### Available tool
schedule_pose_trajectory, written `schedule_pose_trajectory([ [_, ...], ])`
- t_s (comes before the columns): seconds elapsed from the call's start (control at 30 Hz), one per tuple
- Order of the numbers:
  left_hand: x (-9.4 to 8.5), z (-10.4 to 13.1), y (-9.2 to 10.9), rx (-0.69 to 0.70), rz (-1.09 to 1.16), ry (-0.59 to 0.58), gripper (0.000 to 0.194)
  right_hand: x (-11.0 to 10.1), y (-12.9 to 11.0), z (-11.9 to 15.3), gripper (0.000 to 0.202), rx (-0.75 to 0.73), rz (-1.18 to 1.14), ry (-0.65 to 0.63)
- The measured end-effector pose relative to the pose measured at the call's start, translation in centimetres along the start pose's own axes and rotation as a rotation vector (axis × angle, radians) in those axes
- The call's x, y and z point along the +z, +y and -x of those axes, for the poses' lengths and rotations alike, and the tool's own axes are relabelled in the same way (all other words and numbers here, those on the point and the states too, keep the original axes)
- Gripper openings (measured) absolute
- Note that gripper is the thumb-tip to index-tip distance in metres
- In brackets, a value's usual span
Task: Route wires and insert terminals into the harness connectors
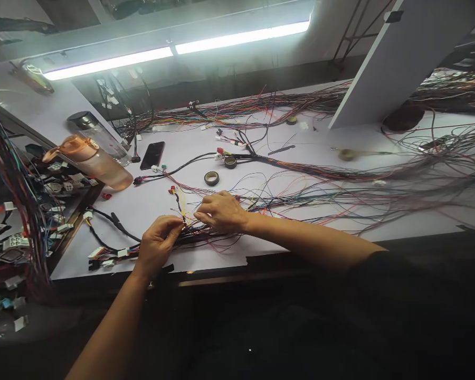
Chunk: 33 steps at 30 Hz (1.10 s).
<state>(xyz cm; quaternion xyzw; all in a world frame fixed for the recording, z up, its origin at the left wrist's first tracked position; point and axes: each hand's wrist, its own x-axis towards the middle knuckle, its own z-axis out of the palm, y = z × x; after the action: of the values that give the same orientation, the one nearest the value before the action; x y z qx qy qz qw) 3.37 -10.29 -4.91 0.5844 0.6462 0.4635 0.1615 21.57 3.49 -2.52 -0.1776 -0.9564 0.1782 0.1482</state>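
My left hand (160,240) is closed in a pinch on the wires of a wire harness (198,236) near the table's front edge. Just right of it, my right hand (220,212) is closed too, its fingers curled over wires of the same harness. A short branch with a red connector (171,190) and yellow wires rises between the hands. To the left, the harness ends in white and black connectors (98,254). Loose thin wires (301,199) fan out to the right. My fingers hide the exact spot where the wires are gripped.
Two rolls of black tape, one at the front (211,178), lie beyond my hands near a second harness (293,164). A phone (152,155) and a peach-capped bottle (98,163) are at the left. Wire bundles (229,113) run along the back. A white upright panel (374,68) stands right.
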Motion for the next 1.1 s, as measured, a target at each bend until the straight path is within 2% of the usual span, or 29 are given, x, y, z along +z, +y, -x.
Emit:
schedule_pose_trajectory([
  [0.13, 0.3, 0.4, 0.3, -0.021, 0.098, -0.005, 0.013, -0.6, -1.3, -2.4, 0.039, 0.118, -0.066, -0.202],
  [0.23, 0.2, 0.8, 0.5, -0.034, 0.123, -0.006, 0.014, -0.1, -1.4, -3.8, 0.030, 0.218, -0.241, -0.311],
  [0.37, 0.0, 0.7, 0.7, -0.227, 0.260, 0.020, 0.026, 1.0, -0.5, -4.3, 0.023, 0.179, -0.485, -0.334],
  [0.5, -0.2, -0.5, 0.8, -0.427, 0.441, 0.106, 0.047, 1.8, 0.3, -4.0, 0.023, 0.102, -0.799, -0.283],
  [0.57, -0.2, -1.3, 0.8, -0.509, 0.470, 0.071, 0.052, 2.0, 0.3, -4.0, 0.023, 0.076, -0.839, -0.257],
  [0.63, -0.3, -1.9, 0.8, -0.581, 0.470, -0.002, 0.053, 2.0, 0.2, -4.0, 0.023, 0.057, -0.817, -0.246],
  [0.73, -0.2, -2.6, 0.8, -0.623, 0.460, -0.052, 0.047, 1.4, 0.0, -3.9, 0.021, 0.091, -0.596, -0.228],
  [0.83, 0.1, -2.7, 0.8, -0.642, 0.471, -0.002, 0.046, 0.3, 0.1, -3.1, 0.019, 0.094, -0.375, -0.190],
  [1.0, 0.6, -2.8, 1.2, -0.698, 0.520, 0.101, 0.050, -0.8, 1.3, -0.7, 0.019, 0.015, -0.235, -0.090],
  [1.1, 0.7, -3.0, 1.2, -0.706, 0.499, 0.127, 0.049, -0.6, 1.5, 0.4, 0.030, -0.039, -0.134, -0.112],
])
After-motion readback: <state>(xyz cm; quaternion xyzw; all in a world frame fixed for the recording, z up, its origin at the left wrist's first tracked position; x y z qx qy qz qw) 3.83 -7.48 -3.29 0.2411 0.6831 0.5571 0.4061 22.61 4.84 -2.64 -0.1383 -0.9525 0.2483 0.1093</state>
